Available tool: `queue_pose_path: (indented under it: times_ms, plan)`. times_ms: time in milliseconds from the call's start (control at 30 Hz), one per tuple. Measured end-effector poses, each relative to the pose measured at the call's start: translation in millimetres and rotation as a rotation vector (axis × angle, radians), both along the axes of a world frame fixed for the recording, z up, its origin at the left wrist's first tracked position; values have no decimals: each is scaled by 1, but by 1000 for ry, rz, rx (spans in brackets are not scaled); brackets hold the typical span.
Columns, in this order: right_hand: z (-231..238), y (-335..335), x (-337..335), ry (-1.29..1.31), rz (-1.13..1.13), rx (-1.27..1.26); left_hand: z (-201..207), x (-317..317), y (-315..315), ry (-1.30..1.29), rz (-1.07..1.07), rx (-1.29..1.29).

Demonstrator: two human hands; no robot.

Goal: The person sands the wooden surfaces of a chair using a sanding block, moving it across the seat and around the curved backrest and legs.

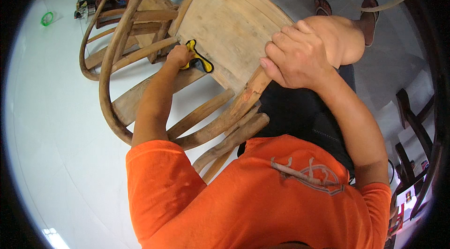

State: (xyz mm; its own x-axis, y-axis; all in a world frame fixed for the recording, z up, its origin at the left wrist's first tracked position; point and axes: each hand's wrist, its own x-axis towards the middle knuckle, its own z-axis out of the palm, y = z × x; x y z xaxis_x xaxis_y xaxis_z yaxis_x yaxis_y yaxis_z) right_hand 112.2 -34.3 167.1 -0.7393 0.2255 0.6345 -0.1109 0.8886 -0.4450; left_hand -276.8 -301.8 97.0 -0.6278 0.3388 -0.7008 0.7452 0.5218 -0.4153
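Note:
A bare wooden chair with a wide flat seat and a curved bent rail lies tilted before me. My left hand reaches past the rail and is closed on a yellow cloth with black edging. The cloth lies against the seat's edge, where the spindles and back slat meet it. Its fingertips are partly hidden. My right hand is wrapped round the end of the chair's curved arm, near the seat's right corner.
Behind it at the upper left stands another wooden chair. A green ring lies on the pale floor. Dark wooden furniture stands at the right. My bare knee and sandalled feet are beside the seat.

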Motion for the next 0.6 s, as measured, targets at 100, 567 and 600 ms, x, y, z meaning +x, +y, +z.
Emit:
queue_pose_path:
  times_ms: [100, 567, 600]
  plan:
    - [1, -2, -3, 71, -12, -21, 7, 14, -8, 144, -23, 50]
    - [-6, 9, 7, 53, -24, 8, 34, 81, 60, -139, -16, -402]
    - [-3, 6, 5, 64, -20, 11, 32, 71, 43, -129, -10, -399]
